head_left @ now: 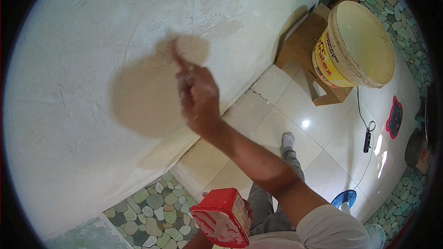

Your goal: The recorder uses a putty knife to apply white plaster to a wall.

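My right hand (199, 96) is raised at the pale plastered wall (83, 83), its fingers closed around a thin reddish putty knife (177, 51). Motion smears the tool and its edge is close to the wall; contact cannot be made out. Its shadow and my hand's fall on the rough, patchy plaster. Low in front of my body, my left hand (249, 209) grips a red square plastic tub (223, 215), tilted so its mouth shows. Pinkish-white paste coats the inside of the tub. Most of my left hand is hidden behind it.
A yellow-and-white bucket (353, 46) stands on a wooden stool (300, 46) at the far right, by the wall. A black power strip (367, 142) with its cable, a dark red-edged mat (394, 117) and a blue round object (344, 198) lie on the tiled floor (295, 120).
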Tool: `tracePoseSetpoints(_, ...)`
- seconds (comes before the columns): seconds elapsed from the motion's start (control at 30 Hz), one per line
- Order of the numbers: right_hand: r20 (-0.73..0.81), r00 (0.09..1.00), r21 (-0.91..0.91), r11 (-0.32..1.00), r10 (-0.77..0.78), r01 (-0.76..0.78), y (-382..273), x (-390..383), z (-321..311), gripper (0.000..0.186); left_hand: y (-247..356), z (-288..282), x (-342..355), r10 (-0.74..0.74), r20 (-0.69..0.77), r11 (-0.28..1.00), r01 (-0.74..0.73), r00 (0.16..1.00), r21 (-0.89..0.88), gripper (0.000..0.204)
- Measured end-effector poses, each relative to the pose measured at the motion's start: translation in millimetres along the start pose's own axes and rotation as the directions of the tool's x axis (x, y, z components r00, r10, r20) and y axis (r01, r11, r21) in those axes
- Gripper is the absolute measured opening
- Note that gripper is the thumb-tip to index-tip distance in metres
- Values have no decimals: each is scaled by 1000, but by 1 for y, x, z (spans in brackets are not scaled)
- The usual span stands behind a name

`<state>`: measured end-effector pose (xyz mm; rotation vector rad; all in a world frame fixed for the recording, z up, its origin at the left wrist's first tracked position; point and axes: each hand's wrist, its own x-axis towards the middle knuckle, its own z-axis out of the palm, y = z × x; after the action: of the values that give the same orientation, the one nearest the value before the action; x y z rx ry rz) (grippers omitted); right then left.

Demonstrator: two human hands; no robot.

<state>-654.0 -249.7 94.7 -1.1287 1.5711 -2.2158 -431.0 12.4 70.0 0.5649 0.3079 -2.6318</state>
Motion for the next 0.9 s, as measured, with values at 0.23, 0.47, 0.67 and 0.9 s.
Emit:
tracePoseSetpoints(0.23,294,935,-57,973,-197,223,-11,-58,8,51,-4,6,8,-4,11,1000,4,1000,1,77)
tracePoseSetpoints(0.47,-161,978,223,970,135,-97,62,-34,-42,35,-3,0,3,0,22,1000,0,1000,-13,82)
tracePoseSetpoints(0.67,-164,983,-367,920,82,-138,107,3,-53,35,-8,-7,-9,5,28,1000,-4,1000,-23,85)
tracePoseSetpoints(0.9,-20,998,-313,948,52,-56,59,-25,-12,36,-4,-2,5,20,31,999,-19,999,-35,90)
